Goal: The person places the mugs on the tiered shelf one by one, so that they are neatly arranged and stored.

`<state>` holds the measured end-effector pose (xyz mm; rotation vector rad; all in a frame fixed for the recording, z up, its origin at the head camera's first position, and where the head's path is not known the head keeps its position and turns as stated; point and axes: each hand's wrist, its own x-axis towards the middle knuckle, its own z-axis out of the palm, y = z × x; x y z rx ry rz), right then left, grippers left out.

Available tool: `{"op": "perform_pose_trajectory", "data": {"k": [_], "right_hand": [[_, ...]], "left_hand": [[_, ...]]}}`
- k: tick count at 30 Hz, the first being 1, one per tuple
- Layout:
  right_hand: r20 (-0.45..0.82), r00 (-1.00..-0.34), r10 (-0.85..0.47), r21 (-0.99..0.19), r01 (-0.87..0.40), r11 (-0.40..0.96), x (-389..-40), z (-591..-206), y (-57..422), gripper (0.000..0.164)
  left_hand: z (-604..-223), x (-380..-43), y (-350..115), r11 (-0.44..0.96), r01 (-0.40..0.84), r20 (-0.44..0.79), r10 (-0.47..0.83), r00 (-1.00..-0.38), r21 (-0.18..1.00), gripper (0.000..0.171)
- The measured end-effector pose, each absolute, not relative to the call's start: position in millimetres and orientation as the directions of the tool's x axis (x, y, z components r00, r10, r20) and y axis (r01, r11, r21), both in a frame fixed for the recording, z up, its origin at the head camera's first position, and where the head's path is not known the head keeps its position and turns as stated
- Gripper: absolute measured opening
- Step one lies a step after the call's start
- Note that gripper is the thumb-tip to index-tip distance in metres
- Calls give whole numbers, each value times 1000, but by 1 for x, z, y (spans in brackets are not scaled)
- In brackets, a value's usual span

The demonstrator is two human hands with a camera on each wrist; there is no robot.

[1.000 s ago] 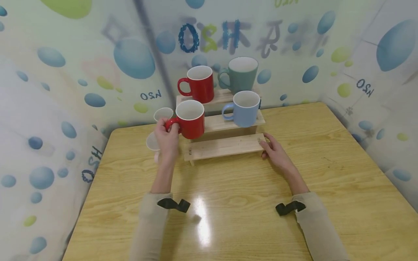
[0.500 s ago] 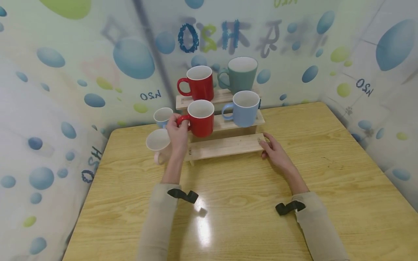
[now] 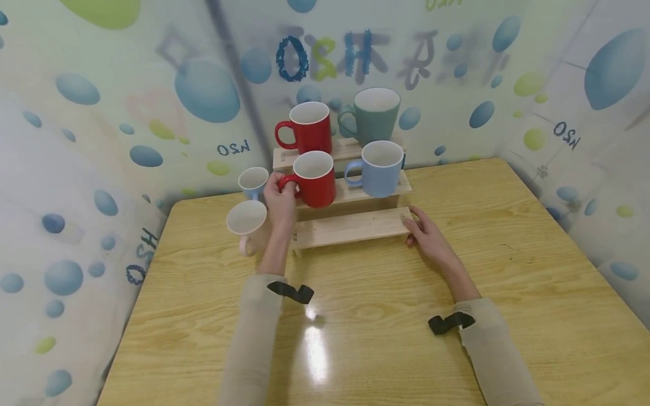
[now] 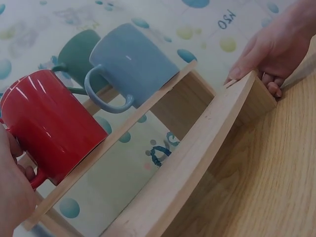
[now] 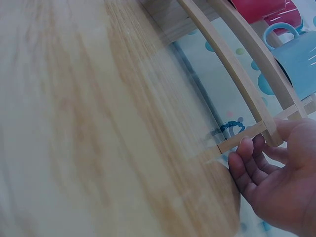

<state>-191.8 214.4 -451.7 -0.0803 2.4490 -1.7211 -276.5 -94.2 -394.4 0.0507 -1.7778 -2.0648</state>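
Note:
My left hand [image 3: 281,198] grips the handle of a red mug [image 3: 317,183] at the left part of the middle tier of a wooden three-tier stand [image 3: 350,229]. In the left wrist view the base of this red mug [image 4: 54,123] is right at the tier's board. A light blue mug [image 3: 382,170] stands to its right on the same tier. My right hand [image 3: 429,237] holds the right end of the lowest tier, thumb on top and fingers curled beneath, as the right wrist view also shows. On the top tier are a second red mug [image 3: 311,128] and a green mug [image 3: 376,115].
Left of the stand, on the wooden table [image 3: 386,332], are a pale pink mug [image 3: 247,223] and a smaller blue cup [image 3: 254,181], close to my left wrist. A patterned wall covering [image 3: 152,96] rises right behind the stand.
My left hand has carried the red mug to the right, then slightly back onto the middle tier's left part. The pink mug and blue cup came into fuller view. My right hand stayed put.

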Motion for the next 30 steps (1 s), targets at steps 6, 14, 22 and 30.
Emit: {"op": "perform_pose_trajectory", "data": {"k": [6,14,22,30], "right_hand": [[-97,-988,-125,-940,49,338,-187,-443,211,61],[-102,-988,-120,-943,58,327,-187,-446,212,62],[-89,-989,-120,-940,44,338,-188,-445,211,61],[-78,-990,-115,-939,34,342,-200,-476,220,66]], "left_hand": [[-395,-281,-94,-102,271,229,-307,-924,957,23],[-394,-281,-100,-23,243,229,-257,-939,970,17],[-390,-273,-111,93,197,210,-176,-962,976,25],[-391,-261,-126,213,231,267,-161,-950,949,45]]}}
